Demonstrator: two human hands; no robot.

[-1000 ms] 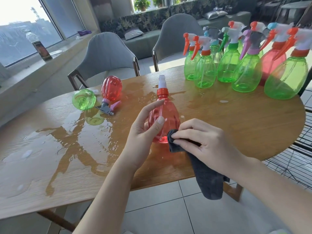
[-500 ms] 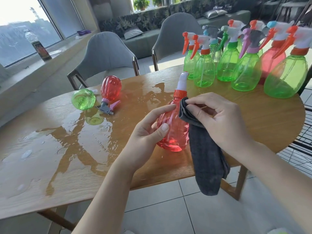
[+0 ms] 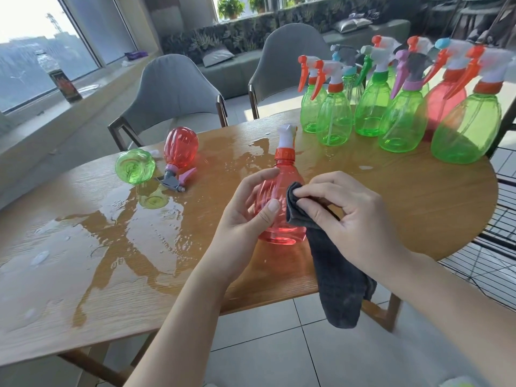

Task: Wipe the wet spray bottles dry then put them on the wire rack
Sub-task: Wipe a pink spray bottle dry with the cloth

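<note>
The red spray bottle [image 3: 282, 202] is upright over the near edge of the desk [image 3: 405, 208], roughly at its middle, held between both hands. Whether its base touches the wood cannot be told. Its body is translucent red and ribbed, with an orange collar and a white sprayer top.

Left hand [image 3: 245, 219]: grip curled round the bottle's left side, thumb across the front, forefinger up near the shoulder. Right hand [image 3: 351, 219]: grip pinching a dark grey cloth [image 3: 337, 277] between thumb and fingers, the bunched end pressed against the bottle's right side. The rest of the cloth hangs below the desk edge.

The desk is rounded, wood-grained, and wet: a broad puddle [image 3: 111, 236] covers its left half and runs toward the centre. Lying in the wet area at the far left are a green bottle [image 3: 135, 166] on its side and a second red bottle [image 3: 180, 148] on its side with a grey and pink trigger head. At the far right stands a cluster of upright bottles [image 3: 402, 107], mostly green, one red, with mixed trigger colours.

A black wire rack [image 3: 497, 247] sits just beside the desk's right edge. Two grey chairs [image 3: 173, 88] stand behind the desk. Beyond are a window sill carrying a drink bottle [image 3: 60, 76], a bench with cushions, and potted plants. The floor is pale tile.
</note>
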